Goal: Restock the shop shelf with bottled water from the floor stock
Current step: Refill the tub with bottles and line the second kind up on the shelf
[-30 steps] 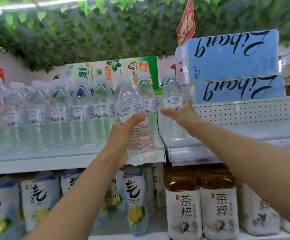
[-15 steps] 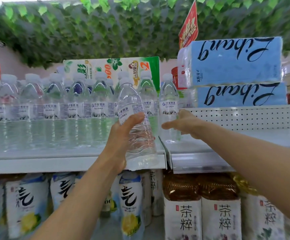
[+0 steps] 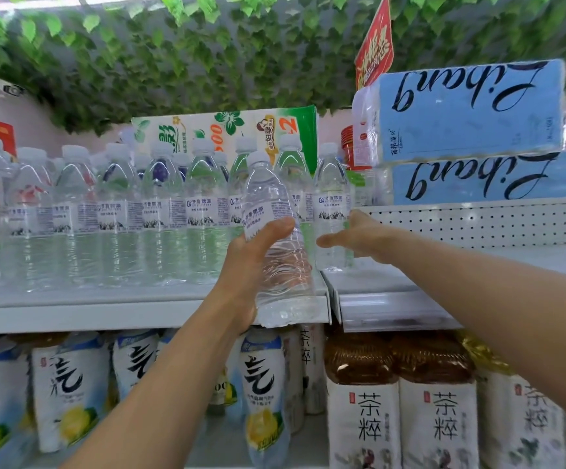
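My left hand (image 3: 249, 265) grips a clear water bottle (image 3: 276, 262) with a white cap, tilted slightly left, in front of the left shelf's front edge (image 3: 105, 313). On that shelf stands a long row of the same water bottles (image 3: 122, 214). A single bottle (image 3: 331, 198) stands upright at the left end of the right shelf (image 3: 393, 299). My right hand (image 3: 359, 238) is at this bottle's lower half, fingers straight and loose, not wrapped round it.
Blue tissue packs (image 3: 471, 130) are stacked at the back of the right shelf, behind a perforated white panel (image 3: 478, 225). A green-and-white box (image 3: 227, 130) stands behind the bottle row. Tea bottles (image 3: 433, 401) and lemon drinks (image 3: 261, 384) fill the shelf below. Leaf garlands hang overhead.
My right hand set the bottle down on the right shelf, let go and slid lower with fingers straight. My left hand kept its bottle in about the same place.
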Available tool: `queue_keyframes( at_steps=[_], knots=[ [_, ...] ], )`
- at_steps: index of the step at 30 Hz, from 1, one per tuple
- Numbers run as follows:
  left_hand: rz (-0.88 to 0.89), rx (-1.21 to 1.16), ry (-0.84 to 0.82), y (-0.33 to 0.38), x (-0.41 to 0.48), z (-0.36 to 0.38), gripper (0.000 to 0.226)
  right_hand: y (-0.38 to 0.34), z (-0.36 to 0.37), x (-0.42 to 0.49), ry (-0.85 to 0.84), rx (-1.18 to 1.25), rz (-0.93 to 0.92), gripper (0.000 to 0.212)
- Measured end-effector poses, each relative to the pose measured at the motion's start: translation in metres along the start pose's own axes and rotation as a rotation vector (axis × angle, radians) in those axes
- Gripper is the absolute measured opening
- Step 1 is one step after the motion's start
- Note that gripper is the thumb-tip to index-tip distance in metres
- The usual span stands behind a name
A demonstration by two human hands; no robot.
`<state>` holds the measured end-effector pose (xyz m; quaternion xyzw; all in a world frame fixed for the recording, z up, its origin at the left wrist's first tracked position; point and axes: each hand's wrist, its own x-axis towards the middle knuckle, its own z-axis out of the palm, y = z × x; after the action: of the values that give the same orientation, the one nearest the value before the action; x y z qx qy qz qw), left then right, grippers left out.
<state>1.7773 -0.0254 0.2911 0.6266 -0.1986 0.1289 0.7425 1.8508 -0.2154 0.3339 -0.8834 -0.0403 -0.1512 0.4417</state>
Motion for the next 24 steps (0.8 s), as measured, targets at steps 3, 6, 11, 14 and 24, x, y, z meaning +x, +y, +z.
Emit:
queue_keyframes(
  at_steps=[3,6,11,14,24],
  knots=[
    [-0.009,0.005,0.025,0.002,-0.003,0.003,0.116,0.000,0.000,-0.005,-0.026,0.016,0.004,0.093],
    [0.053,0.043,0.043,0.005,-0.011,0.008,0.093,-0.005,-0.002,-0.015,0.122,0.070,-0.075,0.088],
    [0.168,0.195,0.075,0.014,-0.019,0.027,0.086,-0.050,-0.016,-0.064,0.284,0.221,-0.473,0.051],
    [0.246,0.245,0.074,0.026,-0.015,0.044,0.079,-0.083,-0.024,-0.084,0.089,0.131,-0.520,0.068],
    [0.401,0.602,0.035,0.059,0.009,0.032,0.054,-0.074,-0.060,-0.063,0.209,0.052,-0.442,0.069]
  ],
)
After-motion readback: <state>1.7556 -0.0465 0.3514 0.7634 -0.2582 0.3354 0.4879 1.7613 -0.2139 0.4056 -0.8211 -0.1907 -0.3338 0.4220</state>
